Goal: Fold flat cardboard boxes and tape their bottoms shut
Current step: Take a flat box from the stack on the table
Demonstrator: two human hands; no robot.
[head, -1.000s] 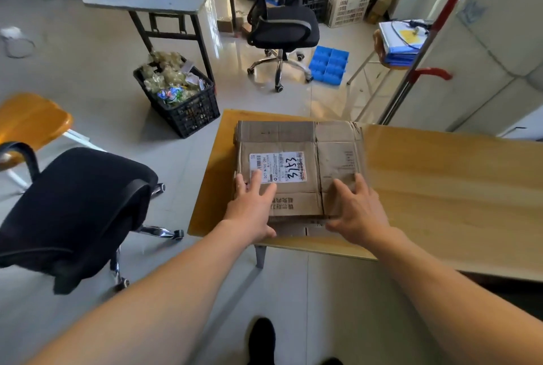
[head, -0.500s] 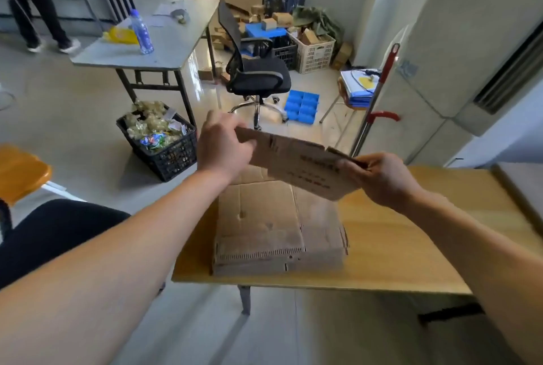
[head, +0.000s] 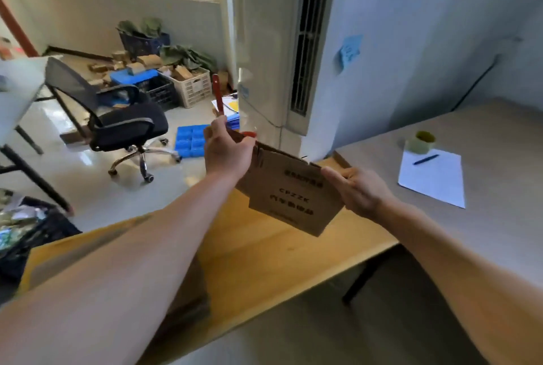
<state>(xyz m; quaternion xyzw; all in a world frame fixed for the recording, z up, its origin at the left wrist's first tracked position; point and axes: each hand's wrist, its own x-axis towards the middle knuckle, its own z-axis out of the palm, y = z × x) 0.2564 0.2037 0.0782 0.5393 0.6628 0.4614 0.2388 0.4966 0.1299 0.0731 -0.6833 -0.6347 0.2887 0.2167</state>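
From the head camera, both hands held one flat cardboard box [head: 289, 192] in the air above the wooden table [head: 264, 253], tilted so that its printed face looked up at the camera. The left hand [head: 226, 150] gripped the box's far left edge, fingers curled over it and the thumb pointing up. The right hand [head: 357, 189] held the box's right edge, with the thumb on top and the fingers wrapped beneath. The two hands were apart, one at each end of the box.

Lower on the wooden table, near its front edge and partly hidden by the left forearm, lay a stack of flat cardboard [head: 188, 303]; it was blurred and its details could not be made out.

To the right of the wooden table stood a grey table [head: 499, 135]. On it lay a sheet of white paper [head: 432, 179] with a blue pen [head: 426, 159] on top, and a roll of tape [head: 419, 142] sat just beyond the paper's far edge.

Beyond the wooden table, a tall white air conditioner [head: 264, 41] stood against the wall. To the left of the table, on the floor, were a black office chair [head: 123, 123], a blue tray [head: 191, 141] and a white crate [head: 191, 86] holding cardboard pieces.
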